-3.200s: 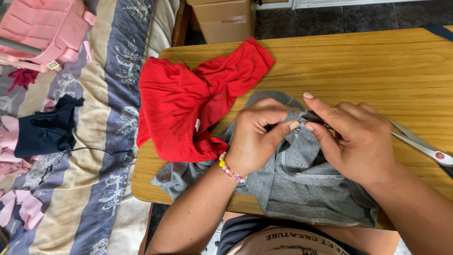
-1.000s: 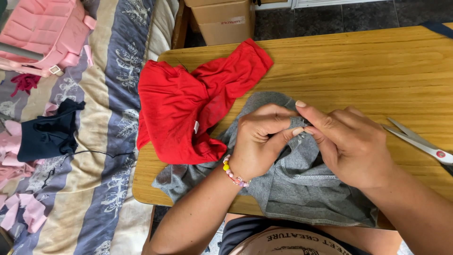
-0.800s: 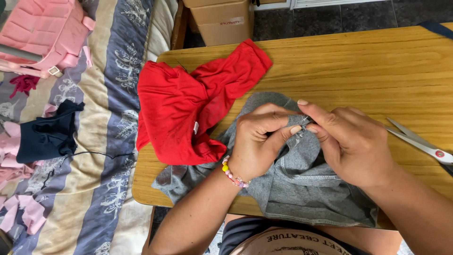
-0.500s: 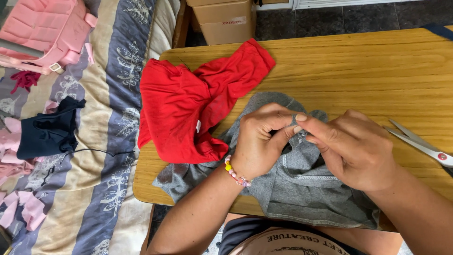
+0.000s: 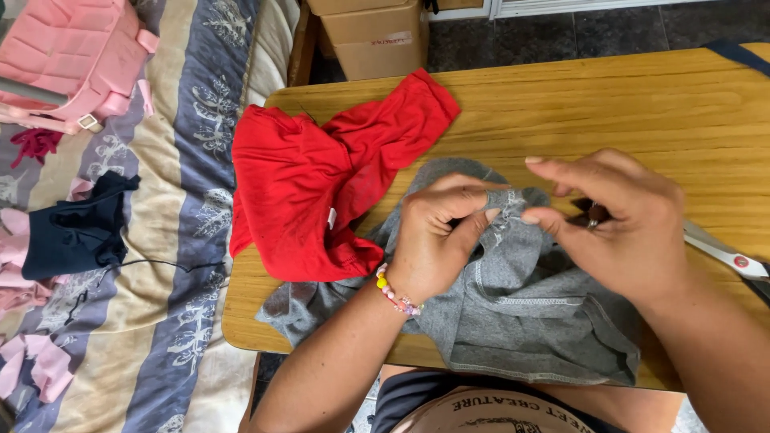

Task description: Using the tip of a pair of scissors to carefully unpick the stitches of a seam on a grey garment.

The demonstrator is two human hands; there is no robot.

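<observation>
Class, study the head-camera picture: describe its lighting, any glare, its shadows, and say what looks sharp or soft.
Head view: even daylight, soft sheen on the wooden table, no harsh glare; faint shadows under the left hand and right hand; grey garment stitching sharp; red garment vivid; scissors cut off at the frame edge.

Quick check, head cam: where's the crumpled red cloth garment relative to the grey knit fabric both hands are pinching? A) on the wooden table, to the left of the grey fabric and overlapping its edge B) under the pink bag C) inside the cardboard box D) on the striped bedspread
A: the crumpled red cloth garment lies on the wooden table, left of the grey knit fabric pinched by the left hand and right hand, overlapping its edge.
</observation>
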